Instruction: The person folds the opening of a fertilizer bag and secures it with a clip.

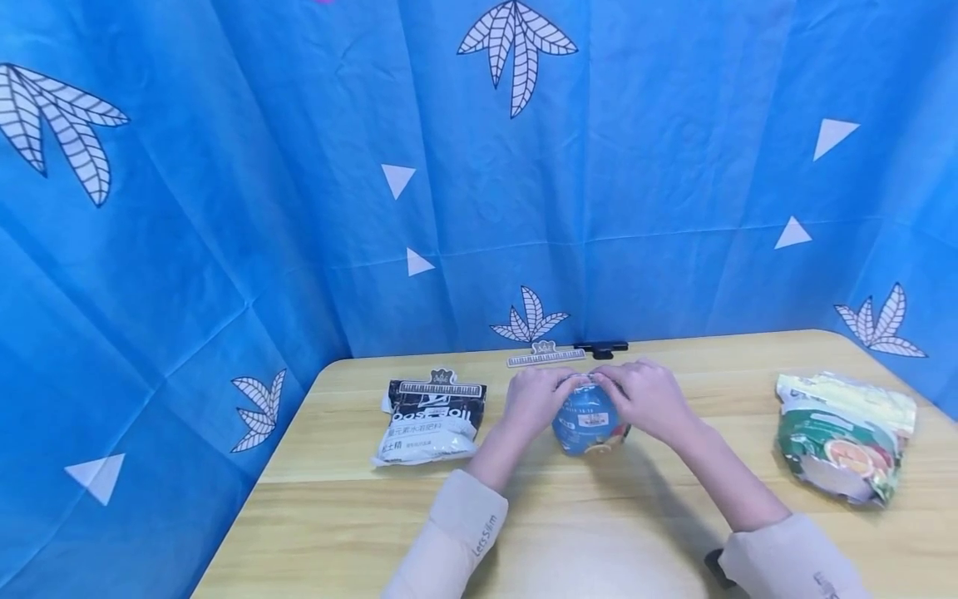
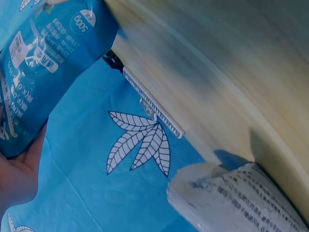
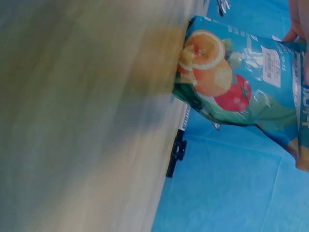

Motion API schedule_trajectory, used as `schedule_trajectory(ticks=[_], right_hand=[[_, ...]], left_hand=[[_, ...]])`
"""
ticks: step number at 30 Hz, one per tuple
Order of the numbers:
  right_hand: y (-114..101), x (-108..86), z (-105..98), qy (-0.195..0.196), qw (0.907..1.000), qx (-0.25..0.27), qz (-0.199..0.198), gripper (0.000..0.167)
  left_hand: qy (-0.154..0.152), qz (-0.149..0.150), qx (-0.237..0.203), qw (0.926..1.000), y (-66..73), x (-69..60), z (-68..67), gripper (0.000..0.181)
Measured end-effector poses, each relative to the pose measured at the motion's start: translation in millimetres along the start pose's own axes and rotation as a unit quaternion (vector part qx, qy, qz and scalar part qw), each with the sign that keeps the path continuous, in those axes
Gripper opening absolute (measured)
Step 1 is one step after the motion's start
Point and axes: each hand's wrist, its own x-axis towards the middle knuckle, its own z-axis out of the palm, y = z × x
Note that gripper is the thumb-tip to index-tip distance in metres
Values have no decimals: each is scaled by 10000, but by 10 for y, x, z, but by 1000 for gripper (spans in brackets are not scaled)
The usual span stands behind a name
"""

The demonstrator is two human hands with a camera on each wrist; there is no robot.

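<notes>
A blue bag [image 1: 587, 424] printed with fruit and "500g" is upright at the middle of the table. My left hand [image 1: 535, 399] pinches its folded top edge on the left. On the right of that same edge, my right hand [image 1: 651, 395] grips with thumb and fingers. The right wrist view shows oranges and a tomato on the bag's front [image 3: 256, 63]. Behind the hands lie a white bag clip with piano-key print [image 1: 546, 357] and a black bag clip [image 1: 602, 349]. Whether the bag's base touches the table cannot be told.
To the left lies a black-and-white bag [image 1: 434, 424] with a piano-key clip [image 1: 441, 385] across its top. A green bag with orange print [image 1: 838, 449] lies at the right. A dark object [image 1: 718, 570] sits beside the right sleeve. Blue curtain [image 1: 479, 208] hangs behind the table.
</notes>
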Motion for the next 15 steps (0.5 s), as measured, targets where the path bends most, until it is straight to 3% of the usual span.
schedule_trajectory(ticks=[4,8,12,15], right_hand=[[-25,-7,59,273,9987,-418,126,8],[-18,-9,110,577,9965,-595,64,7],[38,-21,77,552,9981,-177,-194,8],[93,-49,7,463,9984,268,-175,11]], left_hand=[[181,-132,-32,9997,25,-5,23,29],[154,-242,-111,9995,40,-6,22,31],[-202,-337,-335,9987,41,3,-23,33],[-560,-416,-510,9963,37,8,-65,35]])
